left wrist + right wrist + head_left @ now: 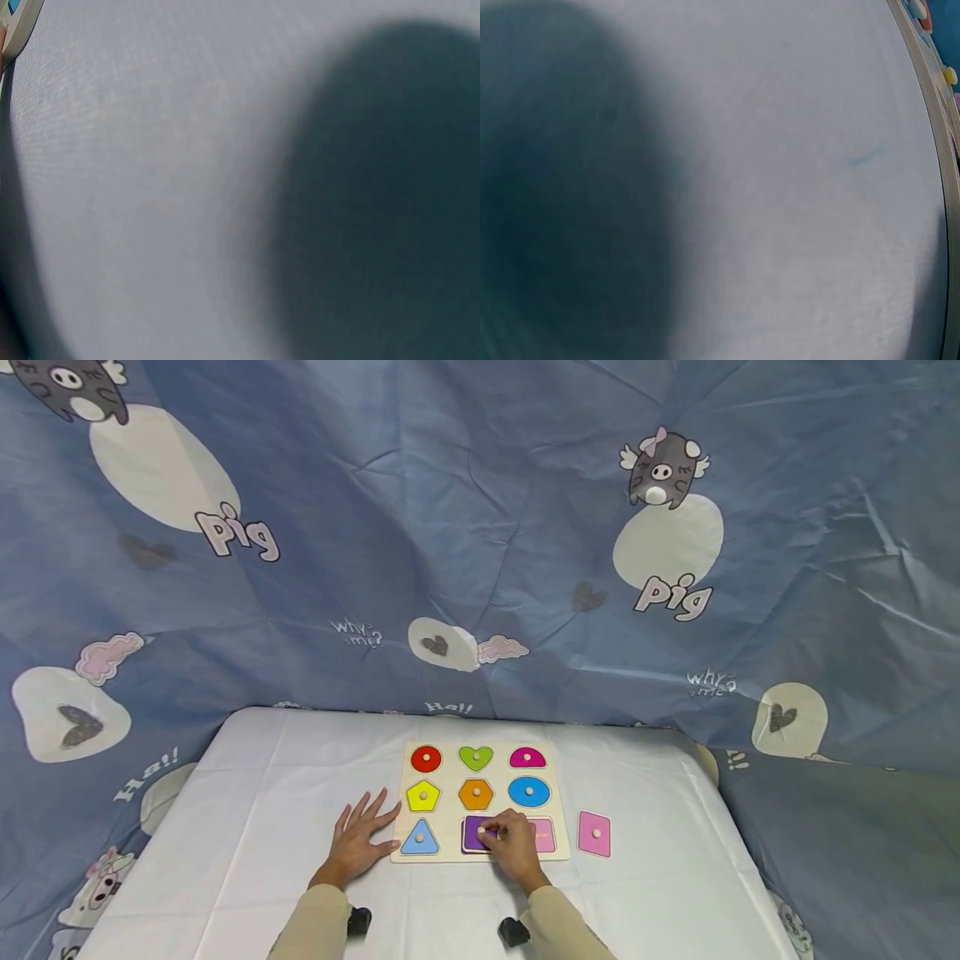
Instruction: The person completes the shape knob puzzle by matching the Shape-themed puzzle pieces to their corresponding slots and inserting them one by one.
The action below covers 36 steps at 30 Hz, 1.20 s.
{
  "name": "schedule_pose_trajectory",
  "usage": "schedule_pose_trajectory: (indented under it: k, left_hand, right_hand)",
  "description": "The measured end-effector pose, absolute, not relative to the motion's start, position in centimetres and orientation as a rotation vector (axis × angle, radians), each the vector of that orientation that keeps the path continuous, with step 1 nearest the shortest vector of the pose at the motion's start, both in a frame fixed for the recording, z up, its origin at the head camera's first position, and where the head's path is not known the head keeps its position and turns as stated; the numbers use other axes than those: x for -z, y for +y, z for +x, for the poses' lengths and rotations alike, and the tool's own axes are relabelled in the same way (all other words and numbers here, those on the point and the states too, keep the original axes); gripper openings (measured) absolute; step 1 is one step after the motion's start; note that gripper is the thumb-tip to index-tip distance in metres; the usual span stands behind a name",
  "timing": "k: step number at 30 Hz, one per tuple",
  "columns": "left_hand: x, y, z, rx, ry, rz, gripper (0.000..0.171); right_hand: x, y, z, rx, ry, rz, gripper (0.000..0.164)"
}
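Note:
A wooden knob puzzle board (447, 777) lies on the white-covered table. My right hand (514, 845) pinches the small knob of a purple four-sided puzzle piece (474, 842) over the board's bottom row. This piece sits slightly off its purple recess, whose edge shows at the left and below. To its right, partly behind the hand, is a pink recess (545, 835). With fingers spread, my left hand (357, 843) rests at the board's left edge, fingertips on the rim. A pink rectangular piece (594, 843) with a knob lies on the cloth right of the board.
Other pieces sit in the board: a red circle (426, 765), green heart (476, 763), blue oval (528, 797) and light blue triangle (419, 843) among them. Behind the table hangs a blue printed cloth (450, 527). Both wrist views show mostly white tablecloth (165, 187) and dark shadow.

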State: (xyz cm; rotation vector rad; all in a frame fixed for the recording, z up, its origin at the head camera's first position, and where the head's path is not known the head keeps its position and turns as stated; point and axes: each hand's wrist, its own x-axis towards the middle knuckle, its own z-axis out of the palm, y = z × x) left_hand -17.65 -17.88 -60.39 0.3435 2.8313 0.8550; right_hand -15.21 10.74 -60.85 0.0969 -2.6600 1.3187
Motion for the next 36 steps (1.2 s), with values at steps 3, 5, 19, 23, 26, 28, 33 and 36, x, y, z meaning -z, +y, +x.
schedule_pose_trajectory:
  k: [3, 5, 19, 23, 26, 28, 33, 36]
  left_hand:
    - [60.37, -17.91, -17.66, -0.857, 2.831, 0.346, 0.064]
    - [60.36, -17.95, -17.67, -0.857, 2.831, 0.344, 0.064]
    - [60.06, -18.18, -17.42, -0.859, 2.83, 0.338, 0.065]
    - [59.99, -18.26, -17.43, -0.875, 2.823, 0.338, 0.065]
    - [60.06, -18.29, -17.51, -0.867, 2.82, 0.338, 0.065]
    - [60.14, -18.28, -17.57, -0.863, 2.822, 0.341, 0.065]
    - [60.22, -18.01, -17.57, -0.868, 2.833, 0.339, 0.064]
    - [60.18, -17.78, -17.52, -0.876, 2.828, 0.333, 0.065]
  right_hand:
    - [60.92, 10.52, -15.17, -1.285, -2.664, 0.101, 0.007]
    - [60.94, 10.4, -15.18, -1.275, -2.669, 0.102, 0.007]
    - [61.44, 9.76, -15.11, -1.215, -2.694, 0.121, 0.008]
    - [61.47, 9.71, -15.13, -1.205, -2.687, 0.137, 0.008]
    - [61.49, 9.74, -15.19, -1.2, -2.682, 0.133, 0.008]
    - [61.53, 9.81, -15.23, -1.198, -2.681, 0.133, 0.008]
    - [61.5, 10.13, -15.26, -1.19, -2.683, 0.145, 0.008]
    - [61.23, 10.37, -15.23, -1.216, -2.697, 0.142, 0.008]
